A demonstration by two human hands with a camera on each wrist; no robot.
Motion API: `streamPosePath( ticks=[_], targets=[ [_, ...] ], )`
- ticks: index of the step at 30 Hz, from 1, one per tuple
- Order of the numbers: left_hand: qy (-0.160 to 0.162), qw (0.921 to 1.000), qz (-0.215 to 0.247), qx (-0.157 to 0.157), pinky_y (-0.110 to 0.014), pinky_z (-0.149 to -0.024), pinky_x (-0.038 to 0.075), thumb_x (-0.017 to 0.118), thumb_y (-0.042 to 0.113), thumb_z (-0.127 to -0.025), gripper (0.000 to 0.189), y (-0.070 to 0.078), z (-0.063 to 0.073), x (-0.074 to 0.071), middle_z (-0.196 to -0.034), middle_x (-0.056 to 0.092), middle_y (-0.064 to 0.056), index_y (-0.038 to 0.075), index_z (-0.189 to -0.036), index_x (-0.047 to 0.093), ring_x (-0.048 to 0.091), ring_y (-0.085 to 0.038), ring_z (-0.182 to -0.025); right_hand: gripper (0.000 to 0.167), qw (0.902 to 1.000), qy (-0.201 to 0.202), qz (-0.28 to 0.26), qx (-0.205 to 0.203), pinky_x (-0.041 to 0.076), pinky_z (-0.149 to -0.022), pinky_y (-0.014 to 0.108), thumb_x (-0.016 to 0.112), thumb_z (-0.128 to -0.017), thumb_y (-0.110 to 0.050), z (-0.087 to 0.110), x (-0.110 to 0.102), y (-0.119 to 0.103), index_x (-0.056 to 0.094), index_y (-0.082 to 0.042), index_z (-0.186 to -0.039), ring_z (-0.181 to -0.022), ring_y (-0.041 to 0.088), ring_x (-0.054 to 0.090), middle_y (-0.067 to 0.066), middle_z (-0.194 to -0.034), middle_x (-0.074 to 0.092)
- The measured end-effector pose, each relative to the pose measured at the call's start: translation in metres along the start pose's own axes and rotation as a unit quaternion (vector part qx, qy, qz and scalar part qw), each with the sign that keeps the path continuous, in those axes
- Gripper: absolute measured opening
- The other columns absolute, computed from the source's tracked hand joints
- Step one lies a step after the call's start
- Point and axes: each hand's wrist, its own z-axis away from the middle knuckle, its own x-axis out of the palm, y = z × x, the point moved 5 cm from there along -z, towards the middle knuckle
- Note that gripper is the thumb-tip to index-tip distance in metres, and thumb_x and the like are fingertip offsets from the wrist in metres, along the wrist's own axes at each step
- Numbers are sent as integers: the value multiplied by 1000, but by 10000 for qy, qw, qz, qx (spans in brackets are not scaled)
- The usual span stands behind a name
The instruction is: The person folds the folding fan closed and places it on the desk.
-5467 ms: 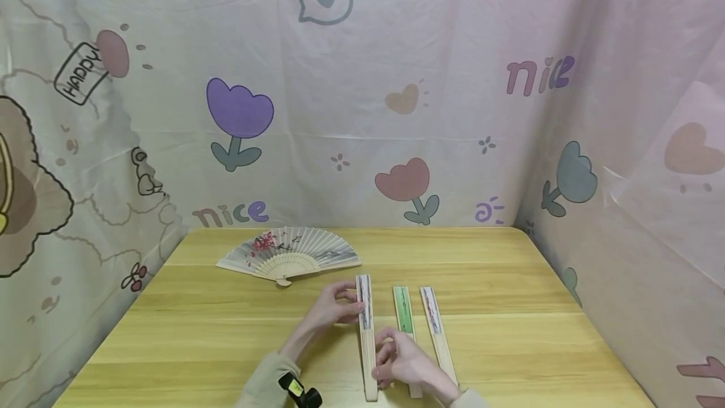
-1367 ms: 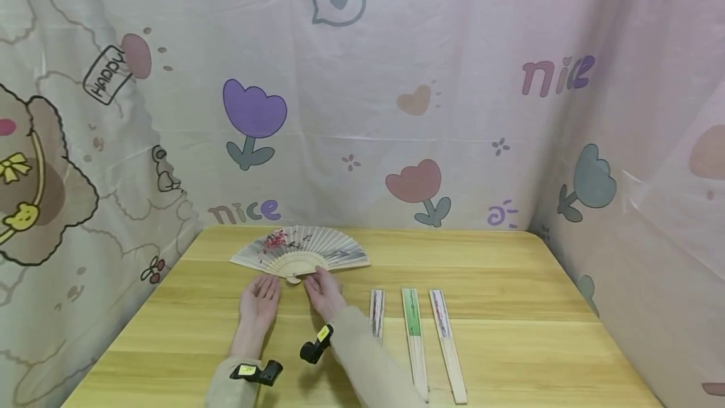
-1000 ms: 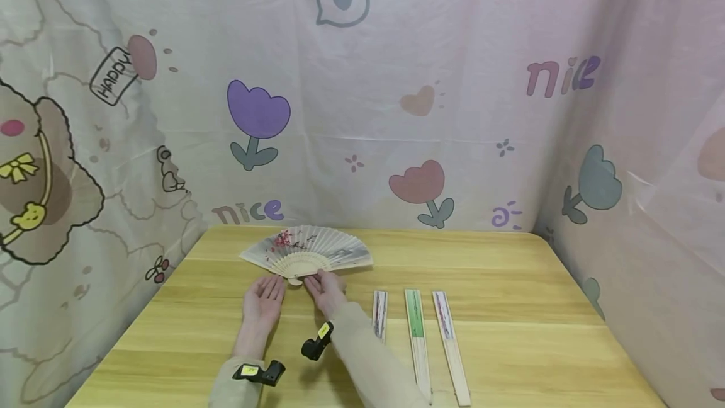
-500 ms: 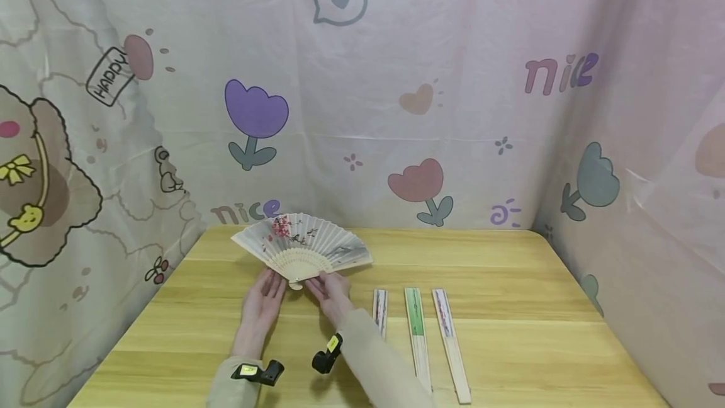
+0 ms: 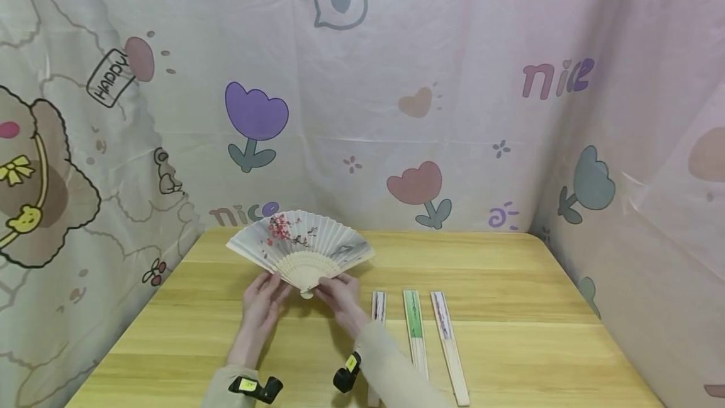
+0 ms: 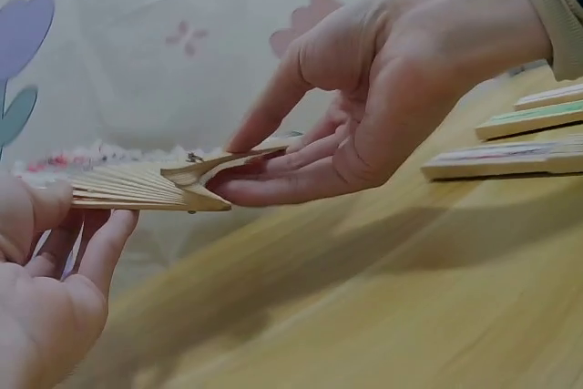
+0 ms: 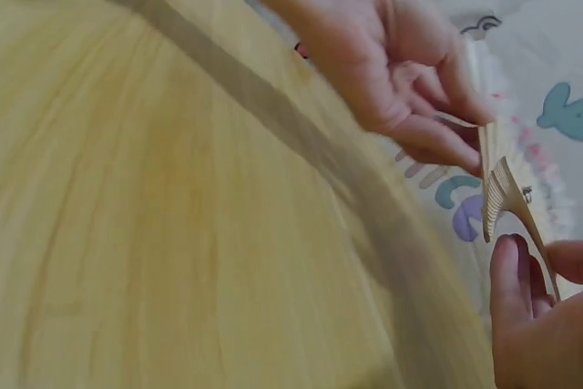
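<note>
A spread folding fan (image 5: 306,244), pale with pink blossoms and cream wooden ribs, is held up off the table between both hands. My left hand (image 5: 262,301) pinches its left edge, thumb on top and fingers beneath. My right hand (image 5: 342,298) pinches the right guard rib near the pivot. In the left wrist view the right hand (image 6: 392,88) has its thumb over the rib and its fingers under it. The right wrist view shows the left hand (image 7: 401,70) at the opposite edge, with the ribs (image 7: 503,193) fanned between the hands.
Three folded fans lie side by side at the right: a grey-patterned fan (image 5: 379,304) partly behind the right sleeve, a green fan (image 5: 414,320) and a white-and-purple fan (image 5: 447,332). A patterned cloth (image 5: 351,80) hangs behind the wooden table (image 5: 510,282).
The three folded fans were arranged in a row earlier. Since then both hands reached the open fan, raised it off the table, tilted it up and brought it slightly nearer.
</note>
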Motion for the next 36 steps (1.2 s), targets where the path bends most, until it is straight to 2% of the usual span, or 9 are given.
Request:
streamPosePath(
  ticks=[3,7,12,19,25,30,36],
  targets=[
    [-193,9987,-410,225,-22,-85,63,56,0,-100,17,3,5,11,-102,71,1,13,-108,64,72,-10,-93,37,9996,-147,180,-137,66,-81,32,69,-84,6,8,-3,-6,60,15,-119,-77,16,72,9,-84,74],
    [-362,9965,-712,246,-20,-83,63,57,1,-99,17,6,12,25,-104,70,2,12,-112,61,72,-9,-92,35,9981,-376,349,-339,66,-82,32,70,-85,3,20,-5,-16,61,17,-116,-78,16,73,11,-87,76],
    [-621,9956,-667,215,-19,-81,63,56,1,-100,20,7,22,38,-106,71,1,14,-113,63,72,-10,-92,35,9953,-711,522,-389,65,-80,27,69,-88,1,36,-8,-28,59,17,-118,-76,12,71,6,-88,76],
    [-1322,9884,-684,304,-24,-88,62,53,3,-102,21,9,32,51,-105,75,3,15,-106,70,74,-8,-96,30,9888,-1151,918,-255,66,-80,30,70,-90,-2,61,-18,-41,61,14,-115,-75,11,70,1,-84,75],
    [-1442,9857,-838,238,-26,-93,62,49,5,-105,27,6,31,55,-108,76,4,18,-108,72,73,-8,-99,30,9808,-1519,1213,-127,66,-81,29,69,-90,-2,77,-28,-45,61,14,-114,-78,11,70,0,-86,73],
    [-1618,9825,-916,88,-27,-89,63,49,6,-105,27,-2,32,60,-108,77,4,20,-109,71,74,-10,-97,31,9751,-1635,1495,32,66,-82,32,70,-89,-3,89,-37,-42,61,13,-114,-78,12,70,0,-87,72],
    [-1565,9788,-1301,-222,-27,-87,64,53,8,-103,24,-13,36,68,-104,76,7,24,-106,72,73,-9,-94,32,9672,-1893,1689,125,65,-79,28,71,-89,-4,100,-48,-35,62,16,-111,-78,9,67,-4,-83,71]
  ],
)
